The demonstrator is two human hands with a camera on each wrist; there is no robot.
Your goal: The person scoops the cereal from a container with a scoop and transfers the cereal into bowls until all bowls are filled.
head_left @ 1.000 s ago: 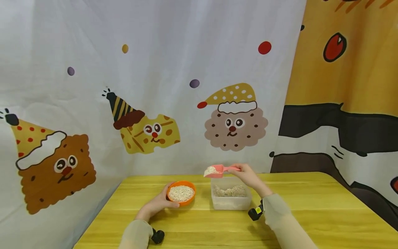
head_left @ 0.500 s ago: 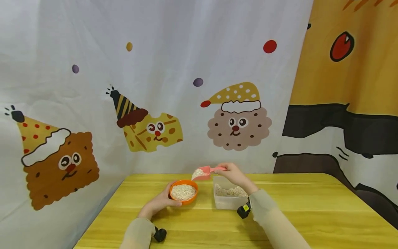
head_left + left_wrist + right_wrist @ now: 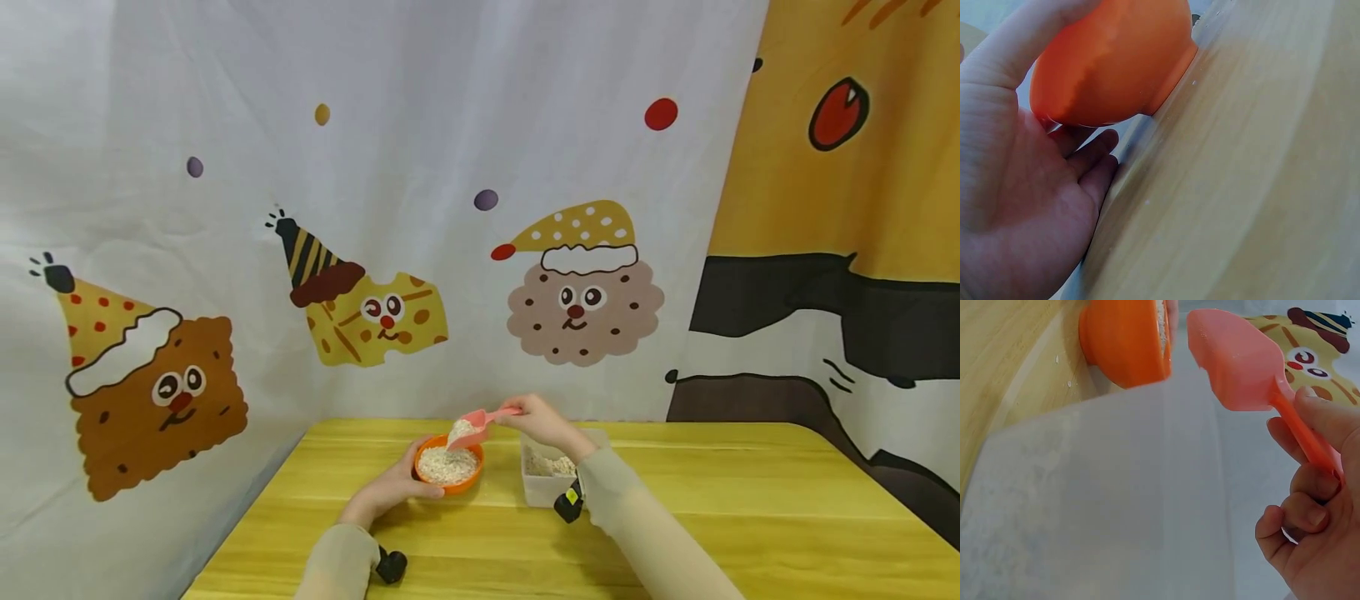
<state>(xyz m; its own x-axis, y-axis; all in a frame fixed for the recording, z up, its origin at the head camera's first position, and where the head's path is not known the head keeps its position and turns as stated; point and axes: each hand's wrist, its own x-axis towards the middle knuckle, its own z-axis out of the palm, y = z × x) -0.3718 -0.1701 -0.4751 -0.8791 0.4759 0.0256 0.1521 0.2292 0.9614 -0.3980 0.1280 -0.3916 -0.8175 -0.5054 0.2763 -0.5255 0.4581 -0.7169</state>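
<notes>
An orange bowl full of pale flakes, which look like oats, stands on the table. My left hand holds its left side, thumb near the rim and fingers round the far side; in the left wrist view the bowl rests on its foot. Over the bowl's far right rim, a pink scoop loaded with flakes tilts down to the left. My right hand grips its handle. From the right wrist view, the scoop's underside shows, and its load is hidden.
Right of the bowl stands a translucent plastic box with more flakes in it, partly covered by my right forearm. A few stray flakes lie on the yellow wood-grain table. Behind hangs a printed curtain.
My right hand has carried the loaded scoop left and down, from above the box to over the bowl, tipping it further. The left hand keeps its hold on the bowl.
</notes>
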